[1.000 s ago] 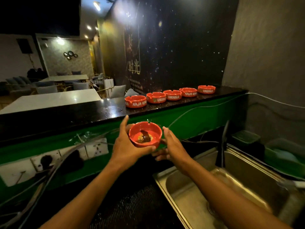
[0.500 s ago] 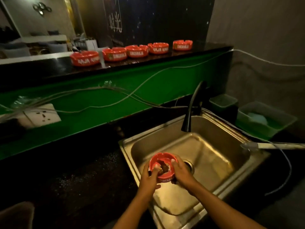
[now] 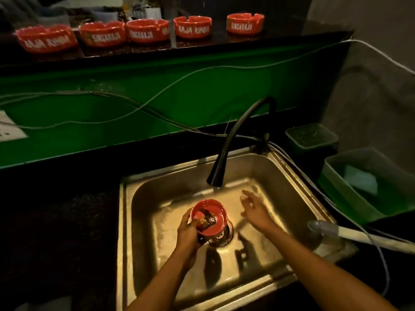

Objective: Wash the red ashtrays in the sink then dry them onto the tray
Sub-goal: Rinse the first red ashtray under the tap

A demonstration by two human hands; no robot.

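The person stands at a rectangular stainless steel sink (image 3: 143,198) and holds a round red ashtray (image 3: 210,215) low inside the basin, right above the metal drain strainer (image 3: 222,235). The left hand (image 3: 188,234) has it alone, fingers curled under the near wall and the thumb hooked over the rim, so the bowl tilts a little toward the drain. Dark, wet-looking debris and what looks like a scrap of wrapper sit in the bowl. The right hand (image 3: 254,209) is off the ashtray, fingers spread and slack with nothing in them, hovering beside it under the curved black faucet (image 3: 233,149). I cannot tell whether water is running.

Five more red ashtrays with white lettering (image 3: 148,31) wait in a row on the dark counter ledge (image 3: 292,39) above the green wall panel (image 3: 112,108), so the washing has barely started. No drying tray can be made out for certain; two green plastic tubs (image 3: 359,180) stand to the right of the sink.

The risk I see is that debris: tipped out here, it would likely fall straight onto the strainer and clog it. A one-handed hold on a wet, smooth ashtray could also slip and knock it against the steel. Loose cables (image 3: 157,108) trail along the wall close behind the faucet, where splashes could reach them.
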